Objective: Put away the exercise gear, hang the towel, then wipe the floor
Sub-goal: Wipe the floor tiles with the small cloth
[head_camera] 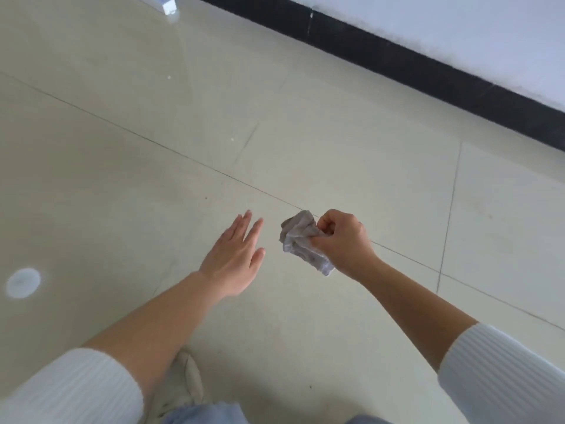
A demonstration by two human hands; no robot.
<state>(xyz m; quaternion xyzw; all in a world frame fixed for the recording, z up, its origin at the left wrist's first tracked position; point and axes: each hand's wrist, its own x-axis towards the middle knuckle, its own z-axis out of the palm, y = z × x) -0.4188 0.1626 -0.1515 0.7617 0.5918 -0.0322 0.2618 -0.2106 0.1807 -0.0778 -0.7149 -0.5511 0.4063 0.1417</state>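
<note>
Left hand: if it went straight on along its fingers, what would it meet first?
Probably only bare floor: the left hand points past the grey cloth, which the right hand grips off to one side. Farther along that line is the black skirting, but depth is unclear.

1. The left hand [234, 258] reaches forward, palm down, fingers straight and slightly spread, holding nothing.
2. The right hand [344, 243] is curled, thumb and fingers pinching a crumpled grey cloth [301, 240].
3. Both forearms [159, 313] are bare and stretched forward; white ribbed sleeves [70, 390] cover the arms from near the elbows.
4. The hands are near each other, not touching.
</note>
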